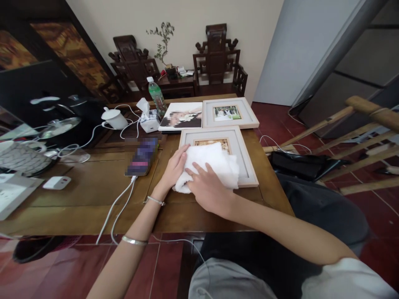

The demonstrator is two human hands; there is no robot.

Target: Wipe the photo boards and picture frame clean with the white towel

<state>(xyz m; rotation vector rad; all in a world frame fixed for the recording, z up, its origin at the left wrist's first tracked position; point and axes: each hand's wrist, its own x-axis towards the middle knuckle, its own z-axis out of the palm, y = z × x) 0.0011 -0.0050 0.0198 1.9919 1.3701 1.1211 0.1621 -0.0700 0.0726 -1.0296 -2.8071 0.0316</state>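
A picture frame (251, 174) with a pale wood border lies flat near the table's right end. A folded white towel (215, 160) covers much of its front and hides the lower part of its gold-brown centre panel. My right hand (212, 189) presses the towel onto the frame, fingers bent and spaced over the cloth. At the frame's left edge, my left hand (174, 168) holds it with the fingers close together; the thumb is hard to make out. Behind lie a second pale frame (254, 120) with a small photo and a photo panel (183, 114).
Left of the frame lie a phone (140, 160) on a white cable, a tissue box (150, 121) and a green bottle (156, 94). A lidded white cup (114, 119), charger (57, 182) and power strip (14, 193) stand farther left. A wooden chair (370, 124) is at right.
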